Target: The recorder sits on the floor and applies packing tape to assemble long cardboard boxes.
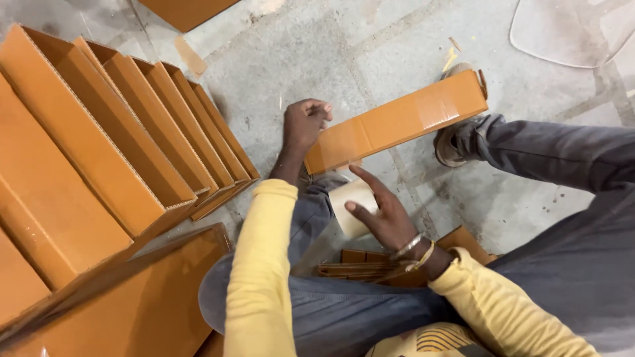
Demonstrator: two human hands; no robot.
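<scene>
A packing workshop, by the look of it: bare concrete floor [317,59], open cardboard boxes [132,139] lined up in rows, flat cardboard sheets [145,297] alongside.

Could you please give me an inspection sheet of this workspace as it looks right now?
Surface: grey concrete floor, stained, with scraps of tape.
Job's things: long orange cardboard box, taped along its top, lying across the person's legs; roll of tape below it.
Clutter: row of open orange boxes at left; flat cardboard sheet; small stack of cardboard pieces between the legs.
Grippers: left hand curled at the box's near end; right hand open by the tape roll, holding nothing.
Cables: nothing seen.
Surroundings: clear plastic sheet top right; another cardboard piece at the top edge.
</scene>
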